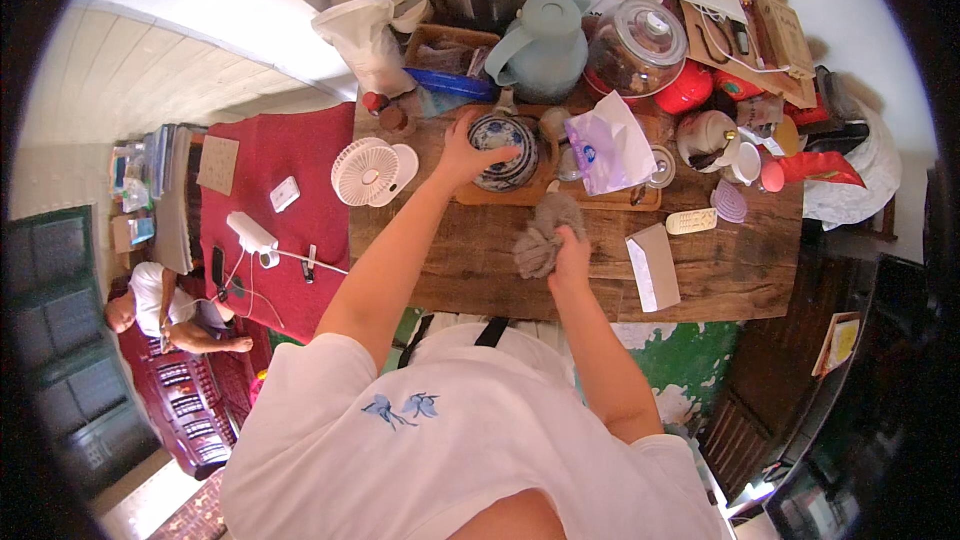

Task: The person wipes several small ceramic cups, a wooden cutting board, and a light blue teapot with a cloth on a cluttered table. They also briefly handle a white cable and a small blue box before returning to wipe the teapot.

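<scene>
My left hand (466, 152) grips the rim of a blue-and-white patterned bowl (505, 152) that sits on a wooden tray (530, 195) in the middle of the wooden table (720, 270). My right hand (568, 250) holds a crumpled grey cloth (543, 232) against the table top, just in front of the tray. Both forearms reach in from the lower edge.
A small white fan (366, 171) stands left of the bowl. Behind it are a pale green jug (545, 45), a glass lidded jar (637, 45), a plastic bag (608, 145), cups and clutter. A white envelope (653, 266) lies right. A person (165, 310) sits at lower left.
</scene>
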